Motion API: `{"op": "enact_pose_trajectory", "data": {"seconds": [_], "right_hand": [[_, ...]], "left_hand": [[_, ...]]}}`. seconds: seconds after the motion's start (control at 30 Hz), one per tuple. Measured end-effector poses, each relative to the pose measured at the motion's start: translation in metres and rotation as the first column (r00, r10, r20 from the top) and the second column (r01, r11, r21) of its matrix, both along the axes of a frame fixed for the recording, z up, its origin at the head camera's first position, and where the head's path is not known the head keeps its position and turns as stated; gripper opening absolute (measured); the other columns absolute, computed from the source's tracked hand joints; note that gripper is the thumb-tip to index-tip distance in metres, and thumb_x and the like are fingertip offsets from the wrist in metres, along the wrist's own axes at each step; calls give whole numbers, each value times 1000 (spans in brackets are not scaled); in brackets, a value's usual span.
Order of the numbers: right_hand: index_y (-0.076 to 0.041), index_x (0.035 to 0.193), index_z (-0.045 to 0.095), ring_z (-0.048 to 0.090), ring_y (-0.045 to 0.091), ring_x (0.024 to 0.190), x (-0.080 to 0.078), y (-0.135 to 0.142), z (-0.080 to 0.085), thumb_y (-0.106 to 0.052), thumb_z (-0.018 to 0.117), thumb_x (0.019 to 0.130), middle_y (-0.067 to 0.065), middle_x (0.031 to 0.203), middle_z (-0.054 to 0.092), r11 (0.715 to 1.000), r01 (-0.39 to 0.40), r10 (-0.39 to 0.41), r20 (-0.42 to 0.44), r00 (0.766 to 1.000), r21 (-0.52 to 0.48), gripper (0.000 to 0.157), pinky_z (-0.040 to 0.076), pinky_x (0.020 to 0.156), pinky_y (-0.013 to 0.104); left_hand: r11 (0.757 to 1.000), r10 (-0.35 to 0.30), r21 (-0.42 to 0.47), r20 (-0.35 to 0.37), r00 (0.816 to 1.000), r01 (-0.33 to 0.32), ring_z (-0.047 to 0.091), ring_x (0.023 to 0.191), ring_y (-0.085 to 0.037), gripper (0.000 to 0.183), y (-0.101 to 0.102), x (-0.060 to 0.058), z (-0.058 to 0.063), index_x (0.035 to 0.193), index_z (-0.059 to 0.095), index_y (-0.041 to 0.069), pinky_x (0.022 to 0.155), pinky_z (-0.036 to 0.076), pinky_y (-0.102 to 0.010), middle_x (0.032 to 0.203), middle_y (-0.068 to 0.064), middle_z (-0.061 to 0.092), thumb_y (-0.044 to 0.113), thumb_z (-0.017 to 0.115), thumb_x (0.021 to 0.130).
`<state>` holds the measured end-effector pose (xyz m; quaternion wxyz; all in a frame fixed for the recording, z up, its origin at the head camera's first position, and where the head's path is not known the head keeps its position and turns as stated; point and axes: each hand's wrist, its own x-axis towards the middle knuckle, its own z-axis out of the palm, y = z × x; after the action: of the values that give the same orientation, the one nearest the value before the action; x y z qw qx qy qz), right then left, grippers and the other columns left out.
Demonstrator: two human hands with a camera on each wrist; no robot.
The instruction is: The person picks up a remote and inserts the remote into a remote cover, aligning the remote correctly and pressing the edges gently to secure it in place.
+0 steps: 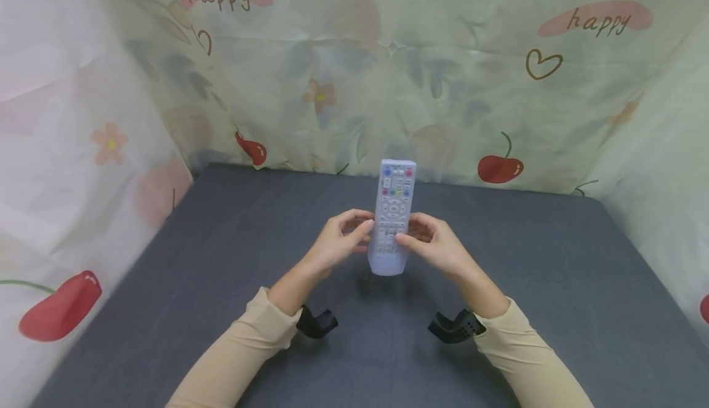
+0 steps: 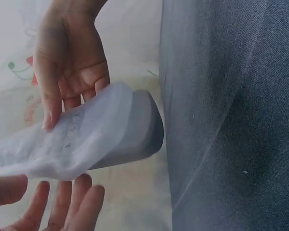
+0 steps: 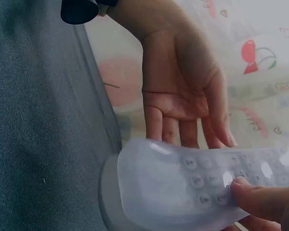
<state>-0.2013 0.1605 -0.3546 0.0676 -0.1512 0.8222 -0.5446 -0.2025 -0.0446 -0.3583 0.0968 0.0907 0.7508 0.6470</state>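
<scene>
A grey remote control with a translucent white cover over it stands nearly upright above the table, buttons facing me. In the left wrist view, its bare lower end sticks out past the cover's edge. My right hand holds it at the lower right, thumb pressing the button face and fingers behind. At the opposite edge is my left hand, its fingers spread and loosely bent. The left thumb lies right at the edge in the right wrist view, while some left fingertips are hidden behind the remote.
The dark grey table extends beneath both forearms. Patterned cloth hangs behind it and along both sides. Black curved mounts project from the wrists over the table.
</scene>
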Motion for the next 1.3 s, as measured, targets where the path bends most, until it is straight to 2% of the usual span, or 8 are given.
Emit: {"op": "enact_pose_trajectory", "data": {"seconds": [0.23,0.37,0.5,0.67,0.8,1.0,1.17,1.3], "right_hand": [[-1,125,53,62,28,105,0,2,-2,-7,66,85,22,117,60,999,22,-25,-66,997,-49,42,51,81,29],[1,123,54,63,12,100,1,1,-4,1,65,83,21,118,59,996,6,-16,-113,994,-85,41,53,83,27],[1,117,58,56,-1,103,2,1,-6,5,64,83,18,119,59,998,-34,22,-188,982,-59,35,48,96,33],[-1,113,61,51,13,119,3,1,-7,6,65,82,16,122,58,998,-53,45,-236,971,-31,32,38,107,39],[0,109,63,47,28,124,3,0,-9,8,66,80,17,125,57,999,-41,34,-284,958,-18,31,37,106,46],[-2,109,64,42,34,125,3,-2,-10,7,70,76,17,134,50,999,31,-15,-341,940,42,34,40,100,56],[-4,128,49,49,40,117,4,-4,-9,6,69,78,21,137,35,998,69,-63,-256,965,15,54,48,92,52],[-6,136,38,59,38,104,4,-3,-9,7,63,82,23,134,39,999,32,-37,-203,979,-28,61,56,81,38]], "left_hand": [[999,51,0,38,998,-51,68,88,-29,32,-5,-1,-2,116,59,3,76,57,-35,108,-21,63,27,54,95],[1000,-15,10,104,994,14,70,77,-25,39,-4,-1,-1,118,56,1,75,57,-38,100,-21,64,33,52,96],[996,-87,43,158,984,81,70,86,-28,46,-3,-1,-1,124,49,1,79,56,-41,107,-23,64,37,49,96],[995,-96,46,180,979,90,67,97,-28,44,-3,-1,0,128,48,4,85,54,-41,120,-23,60,31,54,95],[991,-107,95,184,977,90,66,94,-21,42,-3,0,0,130,46,4,87,53,-40,121,-24,59,21,57,93],[990,-89,126,169,982,68,65,90,-16,49,-2,0,-2,136,40,6,88,53,-39,119,-23,60,13,60,91],[986,-91,156,161,983,66,64,95,-19,57,-2,0,-3,140,35,8,89,52,-41,126,-22,55,9,62,89],[982,-96,177,145,985,70,63,95,-19,59,-2,-1,-3,141,34,6,88,53,-42,128,-22,53,6,62,88]]}}
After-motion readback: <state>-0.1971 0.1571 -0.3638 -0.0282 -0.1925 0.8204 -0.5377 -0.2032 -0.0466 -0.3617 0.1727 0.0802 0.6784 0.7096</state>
